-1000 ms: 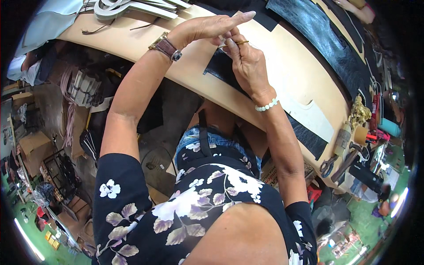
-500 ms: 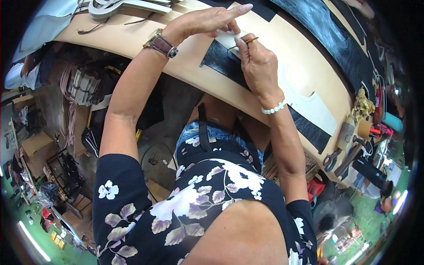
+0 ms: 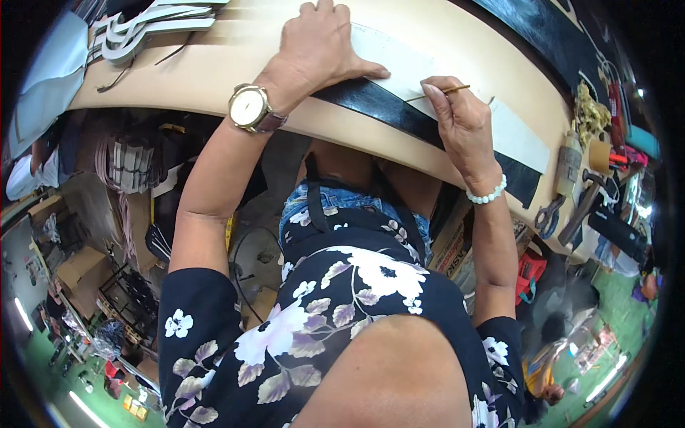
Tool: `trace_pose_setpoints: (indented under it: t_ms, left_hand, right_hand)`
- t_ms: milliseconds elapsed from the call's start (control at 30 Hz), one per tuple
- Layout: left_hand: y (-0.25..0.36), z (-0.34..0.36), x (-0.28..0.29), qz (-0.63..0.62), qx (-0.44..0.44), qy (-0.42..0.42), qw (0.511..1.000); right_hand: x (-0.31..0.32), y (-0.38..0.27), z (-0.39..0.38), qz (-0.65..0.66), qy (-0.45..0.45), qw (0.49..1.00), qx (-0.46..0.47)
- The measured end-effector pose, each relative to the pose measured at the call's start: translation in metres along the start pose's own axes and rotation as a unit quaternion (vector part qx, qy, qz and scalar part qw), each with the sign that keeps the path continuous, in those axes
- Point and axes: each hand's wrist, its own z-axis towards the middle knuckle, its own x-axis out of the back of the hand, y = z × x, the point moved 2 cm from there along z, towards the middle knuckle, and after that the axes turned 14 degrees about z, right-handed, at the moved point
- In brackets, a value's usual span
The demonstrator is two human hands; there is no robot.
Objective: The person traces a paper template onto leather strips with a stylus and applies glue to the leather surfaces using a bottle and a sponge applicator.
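A long white pattern piece (image 3: 394, 60) lies over a strip of black leather (image 3: 367, 98) on the tan worktop. My left hand (image 3: 314, 50) rests on the left end of the pattern, palm down, with its thumb stretched out along it; its fingertips are hidden. In my right hand (image 3: 465, 123) a slim golden-brown pen-like stick (image 3: 457, 89) is pinched between thumb and fingers. The stick's thin tip points left, toward the edge between pattern and leather. My right hand covers part of both pieces, which show again beyond it on the right.
Grey-white curved strips (image 3: 153, 25) are piled at the far left of the worktop (image 3: 235, 53). A large sheet of black leather (image 3: 531, 43) lies along the far right. Scissors (image 3: 548, 217), a hammer (image 3: 584, 203) and a bottle (image 3: 569, 162) sit at the right end.
My left hand has come down from a raised, edge-on pose to lie on the pattern, further left. My right hand has shifted right and nearer, still pinching the stick.
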Motion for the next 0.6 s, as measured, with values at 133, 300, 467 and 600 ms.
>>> trace_pose_setpoints:
  t_ms: [133, 300, 467, 600]
  left_hand:
    - [0.003, 0.000, 0.009, -0.013, 0.026, -0.045, 0.999]
    - [0.001, 0.000, -0.010, 0.101, 0.003, 0.017, 0.995]
    - [0.031, 0.011, 0.001, -0.006, -0.124, 0.043, 0.991]
    - [0.100, 0.022, 0.002, -0.281, -0.257, 0.016, 0.925]
  right_hand:
    - [0.030, 0.008, -0.024, 0.004, -0.003, 1.000, -0.031]
    - [0.068, 0.019, -0.050, -0.034, 0.012, 0.997, -0.071]
    - [0.073, 0.019, -0.055, -0.006, 0.027, 0.997, -0.076]
    - [0.071, 0.020, -0.055, -0.013, 0.040, 0.998, -0.053]
